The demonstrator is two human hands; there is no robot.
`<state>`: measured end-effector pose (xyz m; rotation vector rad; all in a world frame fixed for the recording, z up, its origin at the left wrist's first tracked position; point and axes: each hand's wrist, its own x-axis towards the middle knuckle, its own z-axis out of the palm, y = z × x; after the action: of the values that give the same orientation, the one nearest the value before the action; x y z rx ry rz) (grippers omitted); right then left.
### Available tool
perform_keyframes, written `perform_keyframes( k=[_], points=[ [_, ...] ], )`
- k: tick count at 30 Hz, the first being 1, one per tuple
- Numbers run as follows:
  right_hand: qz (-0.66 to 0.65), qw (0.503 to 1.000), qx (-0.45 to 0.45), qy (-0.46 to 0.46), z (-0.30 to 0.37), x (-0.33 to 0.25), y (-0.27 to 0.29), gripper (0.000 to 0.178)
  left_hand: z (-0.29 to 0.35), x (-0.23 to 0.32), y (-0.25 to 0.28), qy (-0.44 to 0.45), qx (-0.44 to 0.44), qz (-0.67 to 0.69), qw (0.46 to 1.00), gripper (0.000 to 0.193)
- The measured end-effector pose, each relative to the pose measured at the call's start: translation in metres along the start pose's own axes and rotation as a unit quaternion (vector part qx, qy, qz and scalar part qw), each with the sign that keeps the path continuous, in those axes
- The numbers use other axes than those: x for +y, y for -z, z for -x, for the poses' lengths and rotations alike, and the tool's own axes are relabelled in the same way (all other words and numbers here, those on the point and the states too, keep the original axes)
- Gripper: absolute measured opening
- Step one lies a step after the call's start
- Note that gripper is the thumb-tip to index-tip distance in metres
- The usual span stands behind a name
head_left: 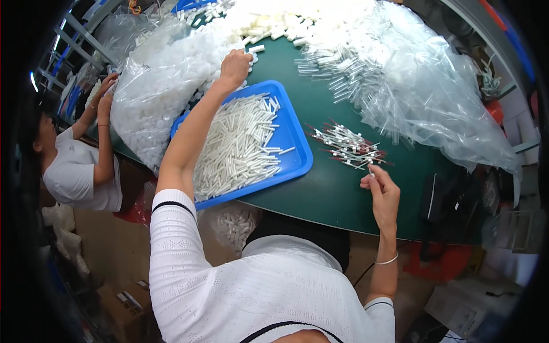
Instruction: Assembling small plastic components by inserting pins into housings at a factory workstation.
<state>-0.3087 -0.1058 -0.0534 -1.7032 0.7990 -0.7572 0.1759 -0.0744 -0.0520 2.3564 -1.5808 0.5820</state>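
My left hand [235,68] reaches across to the edge of a heap of small white plastic pieces [203,54]. Its fingers are curled down, and what they hold, if anything, is hidden. Just beyond them lies a white cylinder [257,49]. Under my left forearm sits a blue tray [302,150] with many short white tubes [246,143]. My right hand [380,191] is pinched closed on a small whitish piece [372,172], too small to make out. It is beside a loose pile of thin sticks with white pieces and dark red ends [350,146].
Clear plastic bags [423,86] cover the right of the green table [297,208], near clear thin tubes [343,74]. Cream cylinders [274,26] lie at the back. A bulging bag of white pieces [143,108] stands left, beside another person [80,166]. A black box [437,197] is at right.
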Motion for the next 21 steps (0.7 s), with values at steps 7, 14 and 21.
perform_keyframes(
  k=[7, 14, 21],
  points=[
    [0.028, 0.996, -0.047, -0.067, 0.009, -0.022, -0.008, 0.012, -0.012, -0.013, -0.018, -0.004, -0.025, -0.069, 0.997, 0.011],
    [-0.016, 0.996, -0.086, -0.002, 0.001, -0.036, -0.045, 0.011, 0.003, 0.002, -0.004, 0.018, 0.008, 0.075, 0.997, 0.015],
    [0.013, 0.993, -0.116, 0.006, 0.015, -0.035, -0.052, 0.012, -0.03, 0.003, -0.039, 0.018, -0.011, 0.072, 0.997, 0.024]
  ],
)
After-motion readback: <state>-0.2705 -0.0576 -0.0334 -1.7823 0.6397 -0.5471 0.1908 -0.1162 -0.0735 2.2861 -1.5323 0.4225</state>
